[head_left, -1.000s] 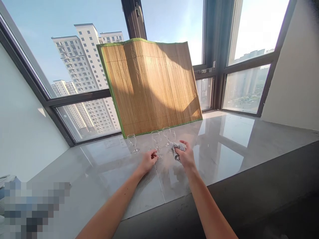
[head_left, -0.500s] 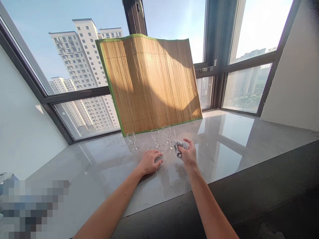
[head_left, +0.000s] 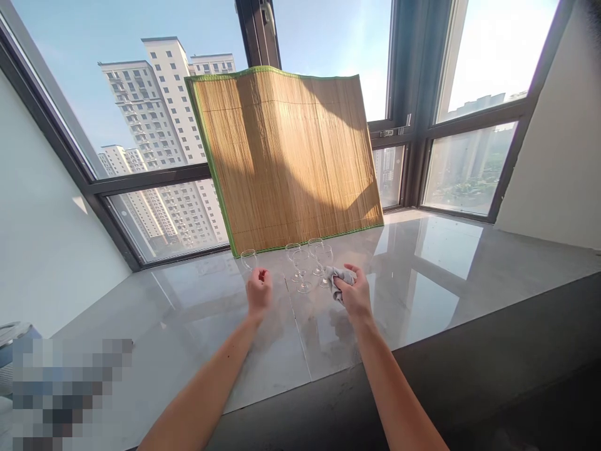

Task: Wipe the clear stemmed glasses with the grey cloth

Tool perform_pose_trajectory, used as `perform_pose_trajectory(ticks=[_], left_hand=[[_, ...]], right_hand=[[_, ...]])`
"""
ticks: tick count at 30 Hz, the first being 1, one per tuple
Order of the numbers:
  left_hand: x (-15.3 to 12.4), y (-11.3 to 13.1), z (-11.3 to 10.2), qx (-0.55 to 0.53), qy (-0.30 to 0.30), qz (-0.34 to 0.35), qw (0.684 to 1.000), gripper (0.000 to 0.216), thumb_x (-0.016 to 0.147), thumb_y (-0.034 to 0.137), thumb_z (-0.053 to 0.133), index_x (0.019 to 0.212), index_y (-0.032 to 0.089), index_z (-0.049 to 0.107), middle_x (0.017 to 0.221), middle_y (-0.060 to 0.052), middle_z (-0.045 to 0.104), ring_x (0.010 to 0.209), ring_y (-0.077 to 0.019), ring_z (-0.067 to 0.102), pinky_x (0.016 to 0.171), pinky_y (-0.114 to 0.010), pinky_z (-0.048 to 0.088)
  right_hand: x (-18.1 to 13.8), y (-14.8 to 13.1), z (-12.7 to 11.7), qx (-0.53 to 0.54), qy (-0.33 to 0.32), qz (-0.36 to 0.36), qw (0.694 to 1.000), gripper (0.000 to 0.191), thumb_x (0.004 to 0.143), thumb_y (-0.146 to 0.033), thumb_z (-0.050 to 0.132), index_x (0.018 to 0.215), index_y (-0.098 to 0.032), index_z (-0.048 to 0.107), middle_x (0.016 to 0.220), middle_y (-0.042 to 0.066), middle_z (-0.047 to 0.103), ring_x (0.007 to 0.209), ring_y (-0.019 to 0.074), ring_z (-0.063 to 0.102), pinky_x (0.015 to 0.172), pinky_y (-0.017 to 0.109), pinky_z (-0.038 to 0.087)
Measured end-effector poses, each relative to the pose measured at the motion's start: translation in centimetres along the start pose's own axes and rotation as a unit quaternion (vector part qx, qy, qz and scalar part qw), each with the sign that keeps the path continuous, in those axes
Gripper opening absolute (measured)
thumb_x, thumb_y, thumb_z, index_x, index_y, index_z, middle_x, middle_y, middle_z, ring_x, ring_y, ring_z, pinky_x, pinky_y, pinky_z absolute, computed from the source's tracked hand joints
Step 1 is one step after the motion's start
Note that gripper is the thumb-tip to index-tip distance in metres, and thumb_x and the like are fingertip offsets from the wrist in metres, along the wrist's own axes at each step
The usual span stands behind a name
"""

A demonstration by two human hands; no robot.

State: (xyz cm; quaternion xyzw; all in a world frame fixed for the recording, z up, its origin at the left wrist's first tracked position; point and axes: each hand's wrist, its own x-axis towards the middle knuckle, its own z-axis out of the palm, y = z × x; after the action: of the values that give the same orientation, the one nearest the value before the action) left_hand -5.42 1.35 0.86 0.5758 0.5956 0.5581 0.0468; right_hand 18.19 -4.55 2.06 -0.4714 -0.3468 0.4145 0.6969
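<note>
A: State of the hands?

B: Right hand (head_left: 357, 294) grips a grey cloth (head_left: 339, 282), bunched, presumably for control. Left hand (head_left: 260, 291) has curled fingers at the lone wineglass (head_left: 248, 253); grip cannot be confirmed.

A: Beyond?

B: Four wineglasses (head_left: 301, 253) upright on the ledge (head_left: 399, 319), grouped between the hands, probably for reach. Mat (head_left: 291, 156) propped behind.

A: Obscured?

B: Lone glass's stem and foot, behind the hand. Lower-left corner pixelated.
</note>
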Motion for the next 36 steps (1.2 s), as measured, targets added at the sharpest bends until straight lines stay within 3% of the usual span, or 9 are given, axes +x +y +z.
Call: perform_pose_trajectory(ticks=[2, 4, 9, 12, 15, 18, 21, 28, 36], left_hand=[[1.5, -1.3, -0.9, -0.046, 0.098, -0.107, 0.988, 0.016, 0.082, 0.023, 0.048, 0.096, 0.02, 0.054, 0.093, -0.004, 0.062, 0.069, -0.0132, 0.058, 0.061, -0.026, 0.045], [2.7, -2.6, -1.8, -0.082, 0.127, -0.18, 0.972, 0.033, 0.079, 0.022, 0.054, 0.111, 0.021, 0.047, 0.114, -0.008, 0.057, 0.069, -0.01, 0.059, 0.056, -0.023, 0.044], [3.6, -4.6, -2.0, -0.153, -0.059, -0.245, 0.956, 0.056, 0.073, 0.029, 0.065, 0.123, 0.021, 0.044, 0.117, -0.01, 0.058, 0.066, -0.0086, 0.063, 0.05, -0.018, 0.041], [3.5, -4.5, -1.6, -0.119, -0.142, -0.205, 0.961, 0.039, 0.074, 0.035, 0.065, 0.107, 0.016, 0.059, 0.095, -0.007, 0.066, 0.059, -0.0099, 0.059, 0.046, -0.019, 0.036], [3.0, -3.1, -1.7, -0.088, -0.138, -0.152, 0.975, 0.027, 0.074, 0.037, 0.064, 0.091, 0.016, 0.066, 0.082, -0.004, 0.066, 0.059, -0.0111, 0.054, 0.051, -0.021, 0.038], [1.6, -0.3, -2.0, -0.001, -0.117, 0.023, 0.993, 0.023, 0.081, 0.037, 0.059, 0.09, 0.02, 0.07, 0.078, -0.001, 0.066, 0.058, -0.011, 0.05, 0.059, -0.023, 0.039], [-0.3, 2.5, -2.1, 0.062, -0.135, 0.164, 0.975, 0.026, 0.085, 0.036, 0.055, 0.099, 0.022, 0.071, 0.073, 0.0, 0.064, 0.056, -0.0113, 0.049, 0.06, -0.023, 0.038], [-2.7, 4.5, -2.1, 0.122, -0.214, 0.248, 0.937, 0.02, 0.084, 0.022, 0.054, 0.096, 0.024, 0.07, 0.081, -0.001, 0.068, 0.066, -0.0133, 0.057, 0.064, -0.023, 0.038], [-2.8, 4.5, -2.3, 0.151, -0.257, 0.298, 0.907, 0.021, 0.088, 0.023, 0.052, 0.097, 0.026, 0.07, 0.092, -0.003, 0.07, 0.073, -0.0148, 0.061, 0.065, -0.024, 0.038]], right_hand=[[0.0, 0.2, 0.0, -0.003, -0.011, -0.004, 1.0, 0.058, 0.061, -0.036, 0.071, 0.114, -0.02, 0.052, 0.07, -0.003, 0.056, 0.053, 0.0115, 0.051, 0.042, 0.021, 0.04], [0.1, 0.6, 0.1, -0.006, -0.022, -0.01, 1.0, 0.058, 0.062, -0.036, 0.071, 0.114, -0.02, 0.052, 0.07, -0.004, 0.056, 0.052, 0.0111, 0.051, 0.041, 0.02, 0.04], [0.3, 1.4, 0.3, -0.019, -0.037, -0.025, 0.999, 0.059, 0.062, -0.038, 0.072, 0.114, -0.02, 0.052, 0.069, -0.004, 0.056, 0.051, 0.0105, 0.049, 0.041, 0.02, 0.039], [0.2, 1.3, 0.3, -0.039, -0.046, -0.034, 0.998, 0.056, 0.064, -0.038, 0.07, 0.114, -0.018, 0.053, 0.069, -0.003, 0.058, 0.052, 0.0107, 0.049, 0.042, 0.02, 0.039], [0.0, 0.8, 0.4, -0.073, -0.078, -0.037, 0.994, 0.05, 0.065, -0.036, 0.068, 0.11, -0.018, 0.053, 0.07, -0.003, 0.059, 0.052, 0.011, 0.05, 0.043, 0.02, 0.039], [-0.8, -0.2, 0.7, -0.126, -0.137, -0.078, 0.979, 0.041, 0.07, -0.03, 0.062, 0.108, -0.02, 0.054, 0.07, -0.003, 0.06, 0.051, 0.0106, 0.048, 0.044, 0.02, 0.037], [-2.2, -1.9, 1.2, -0.221, -0.187, -0.192, 0.938, 0.038, 0.073, -0.02, 0.056, 0.111, -0.023, 0.054, 0.073, -0.003, 0.061, 0.056, 0.011, 0.051, 0.054, 0.021, 0.039], [-6.0, -5.9, 1.9, -0.39, -0.2, -0.362, 0.823, 0.05, 0.075, -0.008, 0.052, 0.122, -0.026, 0.051, 0.087, 0.002, 0.066, 0.085, 0.019, 0.059, 0.068, 0.024, 0.039], [-4.9, -6.3, 0.7, -0.396, -0.136, -0.336, 0.844, 0.046, 0.076, -0.012, 0.053, 0.119, -0.028, 0.053, 0.088, 0.002, 0.065, 0.073, 0.0167, 0.058, 0.064, 0.024, 0.037]])
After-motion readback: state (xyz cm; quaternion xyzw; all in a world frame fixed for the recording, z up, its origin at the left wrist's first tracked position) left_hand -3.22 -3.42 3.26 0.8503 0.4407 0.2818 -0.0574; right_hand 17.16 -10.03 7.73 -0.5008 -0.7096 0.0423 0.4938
